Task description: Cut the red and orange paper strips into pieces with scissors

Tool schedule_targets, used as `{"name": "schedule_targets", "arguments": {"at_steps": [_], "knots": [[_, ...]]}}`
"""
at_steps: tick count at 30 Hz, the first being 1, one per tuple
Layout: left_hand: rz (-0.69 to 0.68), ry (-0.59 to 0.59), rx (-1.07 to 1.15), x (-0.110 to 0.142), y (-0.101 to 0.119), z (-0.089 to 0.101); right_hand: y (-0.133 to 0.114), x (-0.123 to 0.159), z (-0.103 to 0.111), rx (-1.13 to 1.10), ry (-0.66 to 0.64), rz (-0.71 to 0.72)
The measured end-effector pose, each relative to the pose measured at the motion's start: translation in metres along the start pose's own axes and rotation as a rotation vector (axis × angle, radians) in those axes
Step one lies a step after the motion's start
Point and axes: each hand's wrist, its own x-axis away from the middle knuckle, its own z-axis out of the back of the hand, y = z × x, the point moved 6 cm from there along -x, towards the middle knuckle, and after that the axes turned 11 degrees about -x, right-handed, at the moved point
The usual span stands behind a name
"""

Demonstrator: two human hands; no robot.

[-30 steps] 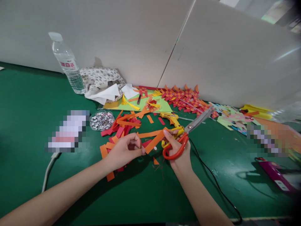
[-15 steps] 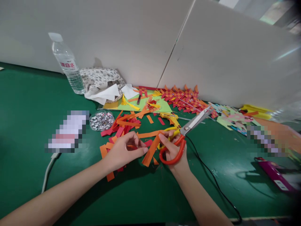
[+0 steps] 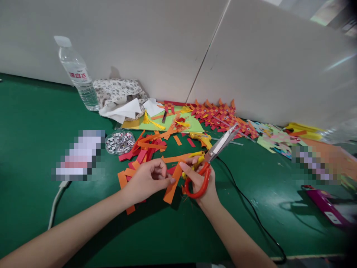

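My right hand (image 3: 205, 184) is closed around scissors (image 3: 197, 194) with red handles, their blades pointing up and away to the right. Its thumb also presses on the upper end of an orange paper strip (image 3: 173, 186). At that strip's left edge, the thumb and fingers of my left hand (image 3: 150, 180) come together in a pinch. Some of the left fingertips are hidden. Behind the right fingers shows a yellow part whose kind I cannot make out. Red and orange paper strips (image 3: 150, 144) lie in a loose pile beyond and under my left hand.
A yellow glue gun (image 3: 202, 139) lies beyond my right hand, near a black cord (image 3: 245, 201). Woven red-orange paper fish (image 3: 220, 113) line the wall. Leftward are a box of googly eyes (image 3: 119, 142), a phone (image 3: 80, 152), a tissue bag (image 3: 119, 93) and a water bottle (image 3: 76, 74).
My right hand, with the scissors and orange strip, has shifted left and slightly down toward my left hand. The left thumb now overlaps the strip's edge.
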Motion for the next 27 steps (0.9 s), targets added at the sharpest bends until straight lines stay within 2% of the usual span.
{"name": "schedule_targets", "arguments": {"at_steps": [6,16,22,27], "knots": [[0.012,-0.004,0.052,0.0,0.003,0.0,0.003,0.001,0.0,-0.041,0.016,-0.052],[0.031,-0.04,0.067,-0.001,0.0,-0.003,0.003,0.0,0.002,-0.034,0.027,-0.044],[0.029,-0.169,0.065,-0.001,-0.007,-0.011,0.003,-0.005,0.009,-0.07,0.089,-0.008],[0.034,-0.182,0.068,0.0,-0.006,-0.012,-0.001,-0.006,0.011,-0.05,0.108,0.016]]}}
